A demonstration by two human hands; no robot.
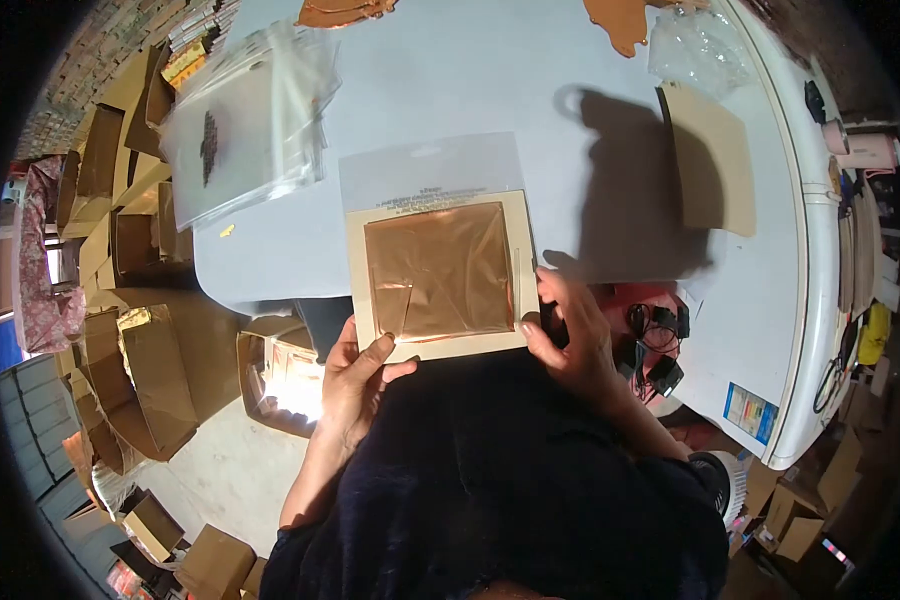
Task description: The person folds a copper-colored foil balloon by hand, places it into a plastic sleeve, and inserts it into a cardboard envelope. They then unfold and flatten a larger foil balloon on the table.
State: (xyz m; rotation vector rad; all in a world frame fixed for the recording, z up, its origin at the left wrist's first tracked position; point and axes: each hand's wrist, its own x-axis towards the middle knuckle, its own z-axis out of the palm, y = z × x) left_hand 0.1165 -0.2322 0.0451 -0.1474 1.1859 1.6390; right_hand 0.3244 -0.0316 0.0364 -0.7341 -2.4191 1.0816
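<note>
A copper-coloured packet (440,275) on a cream card (360,300), with clear plastic (380,168) showing past its far edge, sits gripped between a worker's left hand (355,375) and right hand (582,335), thumbs on the near corners. The card blocks part of the table (470,80) edge. Clear bags (255,125) lie beyond the left fingers, cardboard (718,165) beyond the right; black adapters (662,376) sit right of the right fingers.
</note>
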